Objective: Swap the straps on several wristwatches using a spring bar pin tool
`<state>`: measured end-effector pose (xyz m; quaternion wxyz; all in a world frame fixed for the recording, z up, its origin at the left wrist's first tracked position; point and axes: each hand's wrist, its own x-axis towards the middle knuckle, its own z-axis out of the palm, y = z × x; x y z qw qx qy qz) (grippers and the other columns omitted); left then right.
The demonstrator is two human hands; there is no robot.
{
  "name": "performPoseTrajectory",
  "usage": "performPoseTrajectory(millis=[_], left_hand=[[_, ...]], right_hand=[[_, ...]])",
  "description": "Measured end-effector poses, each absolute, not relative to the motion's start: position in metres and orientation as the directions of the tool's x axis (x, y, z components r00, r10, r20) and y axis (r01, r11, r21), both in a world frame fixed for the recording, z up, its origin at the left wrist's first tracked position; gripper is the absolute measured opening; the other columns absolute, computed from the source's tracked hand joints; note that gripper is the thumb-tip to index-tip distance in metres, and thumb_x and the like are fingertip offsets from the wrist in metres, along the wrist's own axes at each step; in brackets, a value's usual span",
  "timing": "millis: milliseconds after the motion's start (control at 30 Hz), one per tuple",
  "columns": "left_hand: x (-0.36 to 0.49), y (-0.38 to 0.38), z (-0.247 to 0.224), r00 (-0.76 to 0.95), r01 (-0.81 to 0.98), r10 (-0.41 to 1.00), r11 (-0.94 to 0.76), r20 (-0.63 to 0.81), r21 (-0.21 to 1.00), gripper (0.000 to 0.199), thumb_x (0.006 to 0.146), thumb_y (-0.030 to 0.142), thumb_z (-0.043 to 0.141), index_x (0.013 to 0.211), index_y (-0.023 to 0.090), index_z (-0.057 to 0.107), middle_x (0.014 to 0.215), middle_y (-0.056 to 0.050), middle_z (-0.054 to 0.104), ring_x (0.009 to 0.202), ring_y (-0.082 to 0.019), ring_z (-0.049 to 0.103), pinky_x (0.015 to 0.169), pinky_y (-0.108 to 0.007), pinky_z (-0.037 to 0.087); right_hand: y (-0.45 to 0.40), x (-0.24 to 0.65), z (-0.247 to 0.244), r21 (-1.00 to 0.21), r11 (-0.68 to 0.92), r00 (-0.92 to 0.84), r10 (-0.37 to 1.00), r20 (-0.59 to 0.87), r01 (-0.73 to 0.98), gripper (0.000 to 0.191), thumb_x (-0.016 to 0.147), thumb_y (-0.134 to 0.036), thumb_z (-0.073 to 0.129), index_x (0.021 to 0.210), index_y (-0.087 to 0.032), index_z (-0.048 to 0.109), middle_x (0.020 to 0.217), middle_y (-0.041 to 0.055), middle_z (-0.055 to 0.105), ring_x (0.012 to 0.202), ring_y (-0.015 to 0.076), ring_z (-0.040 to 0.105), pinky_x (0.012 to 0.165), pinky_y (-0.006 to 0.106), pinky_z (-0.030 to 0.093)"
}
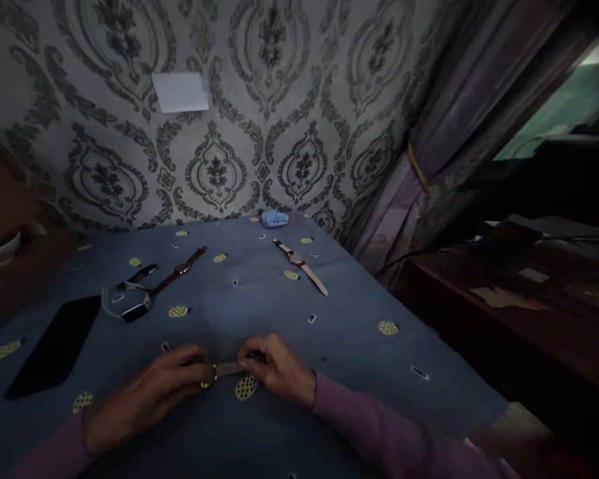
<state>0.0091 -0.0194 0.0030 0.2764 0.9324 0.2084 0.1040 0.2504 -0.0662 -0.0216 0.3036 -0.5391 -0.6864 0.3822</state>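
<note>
Watch (pixel 225 369) stretches between hands, left hand (pixel 167 379) pinching its case (pixel 208 384), right hand (pixel 279 369) its strap (pixel 228 368).

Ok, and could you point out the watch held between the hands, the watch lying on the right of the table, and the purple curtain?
Held watch (pixel 228 368): head view, on its strap.
Right-side watch (pixel 295 257): head view, on its dial.
Purple curtain (pixel 446 126): head view, on fabric above its tie.

Dim light. Patterned grey wall (pixel 289 100) behind table (pixel 349 352); purple curtain (pixel 442 126), tied back, and reddish furniture (pixel 449 293) right of table.
</note>
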Motion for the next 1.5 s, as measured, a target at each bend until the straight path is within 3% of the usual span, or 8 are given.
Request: performPoseTrajectory(millis=[200,367,600,967,1200,1500], left_hand=[[0.054,0.011,0.004,0.929,0.305,0.371,-0.749,-0.009,0.588,0.017,0.098,0.020,0.045,0.099,0.022,0.062,0.100,-0.004,0.060,0.089,-0.015,0.060,0.080,-0.024,0.047],[0.112,0.047,0.009,0.971,0.123,0.219,-0.794,0.092,0.595,0.015,0.097,0.023,0.049,0.091,0.017,0.062,0.097,-0.005,0.060,0.087,-0.015,0.060,0.080,-0.024,0.046],[0.190,0.110,0.012,0.997,0.020,0.059,-0.838,0.054,0.546,0.009,0.092,0.019,0.059,0.087,0.014,0.064,0.092,-0.005,0.061,0.085,-0.015,0.061,0.079,-0.022,0.045],[0.244,0.166,0.028,0.988,-0.091,-0.138,-0.883,-0.070,0.460,0.011,0.088,0.012,0.055,0.080,0.016,0.061,0.086,-0.003,0.059,0.081,-0.016,0.057,0.074,-0.023,0.040],[0.245,0.167,0.029,0.990,-0.091,-0.128,-0.907,-0.064,0.410,0.012,0.088,0.011,0.052,0.084,0.017,0.061,0.087,-0.004,0.060,0.084,-0.017,0.058,0.075,-0.024,0.041],[0.217,0.153,0.026,0.996,0.046,0.070,-0.925,0.050,0.377,0.018,0.086,0.008,0.053,0.094,0.021,0.062,0.100,-0.003,0.065,0.094,-0.018,0.061,0.085,-0.025,0.044]], right_hand=[[-0.066,0.284,-0.028,-0.831,0.088,-0.102,0.994,0.038,0.550,0.012,0.079,-0.014,0.057,0.072,-0.016,0.066,0.055,-0.0051,0.049,0.053,0.0104,0.044,0.051,0.021,0.031],[-0.058,0.324,-0.025,-0.799,0.043,0.022,0.997,0.071,0.599,0.013,0.080,-0.015,0.055,0.070,-0.017,0.063,0.053,-0.0053,0.047,0.053,0.0112,0.044,0.052,0.021,0.032],[-0.037,0.364,-0.018,-0.747,-0.084,0.255,0.960,0.117,0.660,0.015,0.081,-0.014,0.053,0.070,-0.016,0.063,0.059,-0.0013,0.057,0.059,0.0145,0.053,0.057,0.024,0.035],[-0.012,0.361,-0.019,-0.672,-0.356,0.500,0.866,0.025,0.650,0.015,0.084,-0.013,0.054,0.082,-0.019,0.068,0.073,0.0034,0.070,0.071,0.0181,0.064,0.060,0.024,0.032],[-0.009,0.353,-0.013,-0.594,-0.420,0.535,0.845,0.021,0.686,0.014,0.085,-0.014,0.055,0.086,-0.020,0.068,0.078,0.0041,0.073,0.075,0.0197,0.066,0.059,0.025,0.030],[-0.015,0.350,-0.014,-0.532,-0.361,0.491,0.863,0.121,0.766,0.017,0.092,-0.024,0.053,0.101,-0.016,0.064,0.101,0.0087,0.072,0.087,0.0198,0.068,0.068,0.026,0.040]])
